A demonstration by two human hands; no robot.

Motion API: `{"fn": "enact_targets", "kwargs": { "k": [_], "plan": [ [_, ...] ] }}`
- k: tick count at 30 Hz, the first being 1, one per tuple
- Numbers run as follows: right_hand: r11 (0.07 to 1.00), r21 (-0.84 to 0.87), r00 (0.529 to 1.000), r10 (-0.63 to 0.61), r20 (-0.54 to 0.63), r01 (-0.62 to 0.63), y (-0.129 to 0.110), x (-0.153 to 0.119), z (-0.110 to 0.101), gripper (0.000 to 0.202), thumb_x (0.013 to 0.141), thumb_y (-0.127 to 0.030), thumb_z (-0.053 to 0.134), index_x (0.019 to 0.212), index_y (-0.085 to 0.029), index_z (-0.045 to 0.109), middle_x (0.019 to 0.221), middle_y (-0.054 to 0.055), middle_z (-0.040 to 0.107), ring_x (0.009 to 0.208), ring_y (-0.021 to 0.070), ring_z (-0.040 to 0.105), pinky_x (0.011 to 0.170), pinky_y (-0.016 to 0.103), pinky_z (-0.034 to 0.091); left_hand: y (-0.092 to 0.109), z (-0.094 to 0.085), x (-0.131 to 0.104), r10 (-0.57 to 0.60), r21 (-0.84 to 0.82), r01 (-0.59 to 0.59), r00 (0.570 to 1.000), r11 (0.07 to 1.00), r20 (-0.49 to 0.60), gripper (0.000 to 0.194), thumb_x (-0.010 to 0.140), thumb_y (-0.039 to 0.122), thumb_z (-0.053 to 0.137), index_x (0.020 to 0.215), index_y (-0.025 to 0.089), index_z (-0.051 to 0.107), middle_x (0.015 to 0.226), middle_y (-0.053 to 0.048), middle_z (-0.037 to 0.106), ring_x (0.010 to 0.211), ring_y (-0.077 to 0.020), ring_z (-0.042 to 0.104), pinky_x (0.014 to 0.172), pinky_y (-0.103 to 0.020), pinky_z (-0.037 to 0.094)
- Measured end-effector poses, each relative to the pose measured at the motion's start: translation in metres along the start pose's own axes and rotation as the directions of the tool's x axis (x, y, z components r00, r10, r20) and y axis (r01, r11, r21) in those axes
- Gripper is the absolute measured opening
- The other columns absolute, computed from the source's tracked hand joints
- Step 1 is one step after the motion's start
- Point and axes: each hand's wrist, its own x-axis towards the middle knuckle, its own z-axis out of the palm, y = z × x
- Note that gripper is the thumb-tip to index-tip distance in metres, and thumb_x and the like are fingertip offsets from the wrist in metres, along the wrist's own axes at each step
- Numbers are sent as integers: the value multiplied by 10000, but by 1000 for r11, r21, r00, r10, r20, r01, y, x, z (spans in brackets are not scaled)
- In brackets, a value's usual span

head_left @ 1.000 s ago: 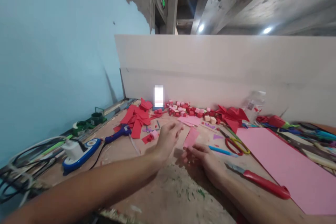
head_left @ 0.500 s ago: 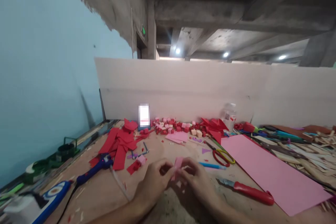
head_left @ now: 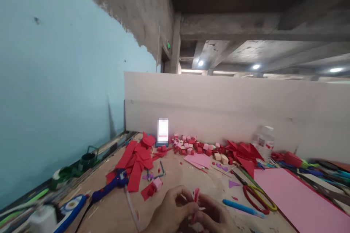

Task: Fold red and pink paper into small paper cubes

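Near the front of the table, my left hand [head_left: 176, 205] and my right hand [head_left: 216, 211] meet with fingertips pinched on a small folded piece of pink paper [head_left: 196, 194]. The paper stands edge-on between them; its lower part is largely hidden by the fingers. A blue pen [head_left: 243, 208] lies just right of my right hand. Left of my left hand sit a pink cube [head_left: 157, 184] and a red paper scrap [head_left: 148, 191]. Behind the hands lie loose pink paper pieces [head_left: 197, 160].
A blue glue gun [head_left: 111, 185] and a power strip [head_left: 72, 207] are at the left. Scissors [head_left: 259, 198] and a large pink sheet [head_left: 298, 196] lie right. Along the back are small cubes [head_left: 188, 145], a lit phone [head_left: 163, 131] and a plastic bottle [head_left: 264, 142].
The view has swung left and up, so the table sits lower and further right. The pink paper has turned edge-on between my fingers. The red-handled knife has mostly left the view.
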Motion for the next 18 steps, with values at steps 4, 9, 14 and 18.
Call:
{"fn": "enact_targets", "kwargs": {
  "k": [4,9,14,18],
  "plan": [
    [1000,6,998,-4,55,3,-17,-9,9,537,659,-518,887,1115,-261,769,1004,75,738,689,175,658,613,271,498,10,-1,-1,20,-12,-19,999,1000,42,491,624,580,844,847,171,688,802,-39,703,771,-222,645,704,-301,463],
    [999,-8,999,-47,4,47,-28,-15,15,552,627,-450,903,1082,-185,738,878,60,718,742,186,639,589,238,467,30,3,-6,18,-78,-8,991,997,133,431,681,510,826,882,156,686,765,-22,686,719,-186,614,686,-276,449],
    [998,46,998,-33,-59,36,-31,-17,16,337,663,-315,833,956,-171,750,783,27,689,673,151,593,573,228,458,36,4,-11,12,-113,6,988,994,154,383,722,462,807,879,134,688,788,-42,694,706,-175,622,660,-260,450],
    [991,129,991,-16,-134,34,-31,-18,18,183,667,-276,743,801,-152,744,674,14,652,567,133,555,558,255,474,40,4,-13,30,-84,-24,997,996,68,293,765,423,756,875,159,690,836,-37,704,776,-196,657,704,-267,501]
  ]
}}
